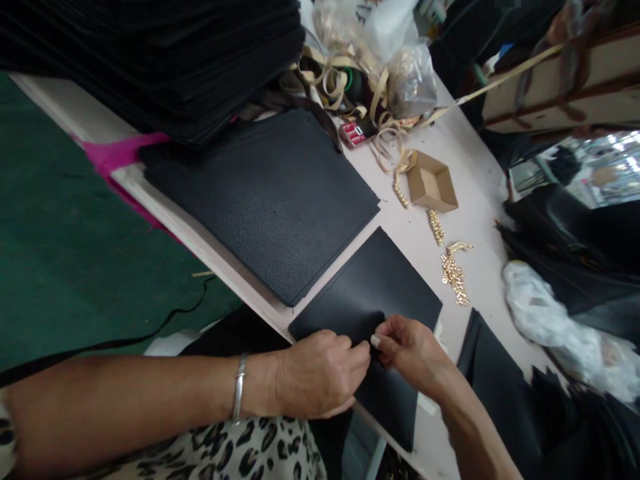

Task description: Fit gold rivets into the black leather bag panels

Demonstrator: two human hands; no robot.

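A black leather panel (395, 280) lies at the near side of the table, jutting past its edge, its surface pushed up in a small bump by my fingertips. My left hand (325, 373), with a silver bracelet at the wrist, is closed on the panel, its knuckles upward. Beside it, thumb and index finger of my right hand (410, 353) pinch at the raised spot; the fingertips of both hands nearly meet there. Whether a small piece sits between them is hidden. Behind lies a stack of grained black leather panels (270, 200).
Gold-coloured hardware pieces (454, 277) lie beyond the panel, near an open cardboard box (433, 181). A tall black stack (150, 60) stands upper left. Beige straps (335, 80) and plastic bags (413, 73) crowd the back. More black panels (500, 393) lie right.
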